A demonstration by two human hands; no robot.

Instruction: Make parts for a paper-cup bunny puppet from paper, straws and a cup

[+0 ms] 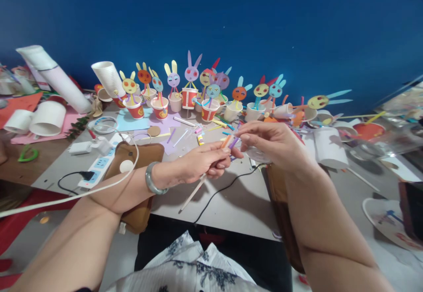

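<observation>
My left hand [206,162], with a jade-coloured bangle at its wrist, is closed around an orange strip [226,141] and a purple strip [234,142]. Whether these are paper or straws is hard to tell. My right hand [274,144] meets it from the other side, thumb and fingers pinched at the upper end of the purple strip. A thin pale stick [192,193] slants out below my left hand; I cannot tell whether that hand grips it. Just beyond both hands lie marker pens [184,121] and a small yellow tube [200,140].
Several paper cups with rabbit-faced figures [191,73] line the blue wall. A power strip [102,164] and white cable [136,151] lie left, beside a brown pad [155,153]. Stacked cups [107,78] lean at the back left. A black cord [228,184] crosses the table.
</observation>
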